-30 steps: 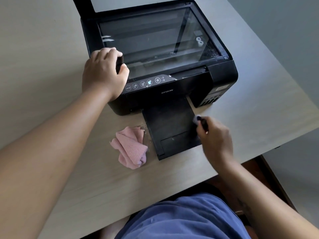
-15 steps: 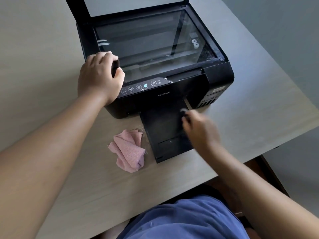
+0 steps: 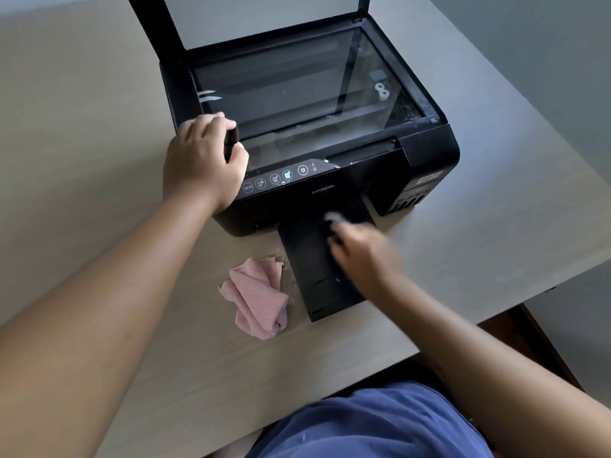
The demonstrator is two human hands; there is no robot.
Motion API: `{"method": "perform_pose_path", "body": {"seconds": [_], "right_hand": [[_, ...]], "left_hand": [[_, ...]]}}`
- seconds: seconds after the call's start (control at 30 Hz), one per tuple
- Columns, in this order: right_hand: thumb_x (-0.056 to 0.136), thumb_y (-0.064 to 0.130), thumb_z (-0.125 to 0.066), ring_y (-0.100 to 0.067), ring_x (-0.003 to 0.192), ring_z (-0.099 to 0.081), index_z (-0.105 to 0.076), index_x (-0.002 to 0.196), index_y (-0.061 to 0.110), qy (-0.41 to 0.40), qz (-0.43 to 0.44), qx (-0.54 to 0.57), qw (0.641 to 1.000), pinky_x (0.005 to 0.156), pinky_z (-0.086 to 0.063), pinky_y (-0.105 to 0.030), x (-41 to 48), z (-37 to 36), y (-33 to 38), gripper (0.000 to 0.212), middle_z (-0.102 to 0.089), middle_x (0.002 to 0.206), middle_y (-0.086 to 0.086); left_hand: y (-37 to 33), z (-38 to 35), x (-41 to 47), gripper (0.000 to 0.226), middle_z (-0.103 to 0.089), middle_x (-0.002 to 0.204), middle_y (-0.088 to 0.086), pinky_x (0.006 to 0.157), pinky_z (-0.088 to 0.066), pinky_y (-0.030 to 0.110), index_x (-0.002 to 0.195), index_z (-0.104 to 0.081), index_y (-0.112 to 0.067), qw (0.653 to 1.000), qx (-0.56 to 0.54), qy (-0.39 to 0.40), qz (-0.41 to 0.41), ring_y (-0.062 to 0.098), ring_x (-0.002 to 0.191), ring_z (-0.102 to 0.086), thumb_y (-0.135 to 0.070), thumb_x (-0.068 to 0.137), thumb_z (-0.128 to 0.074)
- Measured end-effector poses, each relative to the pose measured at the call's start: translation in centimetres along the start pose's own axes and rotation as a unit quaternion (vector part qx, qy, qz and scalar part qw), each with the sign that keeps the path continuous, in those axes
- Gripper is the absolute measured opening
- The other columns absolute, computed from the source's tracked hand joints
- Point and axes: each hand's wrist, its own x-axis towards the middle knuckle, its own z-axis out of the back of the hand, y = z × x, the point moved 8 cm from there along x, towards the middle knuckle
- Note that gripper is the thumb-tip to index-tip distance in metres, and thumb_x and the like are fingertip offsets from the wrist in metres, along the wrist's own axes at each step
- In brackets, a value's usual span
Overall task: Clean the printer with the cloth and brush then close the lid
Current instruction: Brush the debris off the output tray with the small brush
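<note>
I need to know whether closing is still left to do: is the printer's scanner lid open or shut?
Open. The lid stands raised at the back of the printer, and the scanner glass lies fully exposed beneath it.

arms bare, no sleeves | hands (image 3: 205, 160) bare | blue garment (image 3: 373, 424) on lap

printer (image 3: 357, 180) front: "EPSON" | control panel (image 3: 281, 178) button: "Wi-Fi"
</note>
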Motion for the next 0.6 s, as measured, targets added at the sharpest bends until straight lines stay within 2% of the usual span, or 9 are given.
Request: {"method": "perform_pose_path", "body": {"seconds": [0.07, 0.13, 0.23, 0.3, 0.33, 0.43, 0.5, 0.57, 0.6], "right_hand": [[0.087, 0.038, -0.055, -0.028, 0.076, -0.063, -0.067, 0.104, 0.017, 0.109, 0.07, 0.085, 0.988, 0.055, -0.051, -0.034, -0.8, -2.8, 4.2, 0.03, -0.069, 0.081, -0.009], [0.088, 0.042, -0.057, -0.019, 0.078, -0.064, -0.068, 0.1, 0.017, 0.156, 0.004, 0.222, 0.963, 0.066, -0.052, -0.033, -0.5, -3.7, 4.5, 0.03, -0.07, 0.084, -0.005], [0.089, 0.027, -0.065, -0.018, 0.079, -0.068, -0.071, 0.101, 0.017, 0.019, -0.216, 0.302, 0.928, 0.073, -0.053, -0.032, 1.0, -2.3, -2.5, 0.017, -0.073, 0.085, -0.002], [0.092, 0.026, -0.062, -0.019, 0.082, -0.064, -0.069, 0.109, 0.016, -0.051, -0.29, 0.236, 0.926, 0.072, -0.047, -0.028, 0.9, -0.1, -5.9, 0.021, -0.071, 0.089, -0.002], [0.093, 0.025, -0.061, -0.023, 0.084, -0.062, -0.068, 0.112, 0.015, -0.068, -0.269, 0.174, 0.945, 0.07, -0.047, -0.03, 1.1, 0.7, -6.0, 0.023, -0.071, 0.09, -0.005], [0.087, 0.019, -0.065, -0.037, 0.085, -0.061, -0.069, 0.111, 0.014, -0.035, -0.085, 0.024, 0.995, 0.06, -0.049, -0.037, 1.4, 0.0, -0.9, 0.025, -0.071, 0.085, -0.013], [0.084, 0.02, -0.067, -0.032, 0.082, -0.062, -0.07, 0.11, 0.015, 0.049, 0.019, 0.068, 0.996, 0.056, -0.05, -0.036, 0.3, -2.2, 2.9, 0.026, -0.071, 0.084, -0.008], [0.086, 0.019, -0.068, -0.02, 0.08, -0.06, -0.069, 0.115, 0.017, 0.122, 0.051, 0.157, 0.979, 0.063, -0.051, -0.033, -0.3, -3.1, 4.5, 0.03, -0.068, 0.085, -0.001], [0.086, 0.018, -0.068, -0.018, 0.081, -0.06, -0.068, 0.117, 0.016, 0.126, 0.048, 0.179, 0.975, 0.069, -0.051, -0.032, -0.3, -3.1, 4.0, 0.031, -0.067, 0.088, -0.001]], "left_hand": [[0.0, 0.0, 0.0, 0.044, -0.05, 0.138, 0.006, 0.105, -0.032, 0.041, 0.124, -0.052, -0.015, 1.0, 0.001, -0.001, -0.002, 0.031, 0.125, -0.041, -0.035, 0.087, -0.038], [0.0, -0.1, 0.1, 0.045, -0.05, 0.138, 0.006, 0.105, -0.031, 0.04, 0.124, -0.052, -0.015, 1.0, 0.004, -0.001, -0.003, 0.03, 0.126, -0.041, -0.036, 0.087, -0.038], [0.0, -0.1, 0.0, 0.045, -0.05, 0.139, 0.005, 0.105, -0.031, 0.04, 0.124, -0.052, -0.015, 1.0, 0.006, 0.0, -0.004, 0.03, 0.126, -0.04, -0.036, 0.087, -0.038], [0.0, -0.1, 0.1, 0.045, -0.05, 0.139, 0.005, 0.106, -0.031, 0.04, 0.124, -0.052, -0.015, 1.0, 0.005, -0.003, -0.006, 0.029, 0.127, -0.041, -0.036, 0.087, -0.038], [0.0, -0.1, 0.1, 0.045, -0.05, 0.138, 0.005, 0.106, -0.031, 0.04, 0.124, -0.052, -0.015, 1.0, 0.005, -0.003, -0.006, 0.029, 0.127, -0.041, -0.036, 0.086, -0.038], [0.0, -0.2, 0.1, 0.044, -0.05, 0.138, 0.005, 0.106, -0.032, 0.04, 0.124, -0.052, -0.015, 1.0, 0.007, -0.003, -0.005, 0.029, 0.127, -0.041, -0.035, 0.087, -0.039], [-0.1, -0.2, 0.1, 0.043, -0.05, 0.138, 0.004, 0.105, -0.031, 0.039, 0.124, -0.052, -0.015, 1.0, 0.009, -0.002, -0.006, 0.029, 0.126, -0.041, -0.034, 0.087, -0.04], [-0.1, -0.2, 0.1, 0.043, -0.05, 0.139, 0.004, 0.105, -0.031, 0.038, 0.124, -0.052, -0.016, 1.0, 0.01, -0.002, -0.006, 0.028, 0.126, -0.041, -0.034, 0.087, -0.04], [-0.1, -0.2, 0.1, 0.042, -0.05, 0.139, 0.004, 0.105, -0.031, 0.038, 0.124, -0.052, -0.016, 1.0, 0.009, -0.002, -0.006, 0.028, 0.127, -0.041, -0.034, 0.088, -0.04]]}}
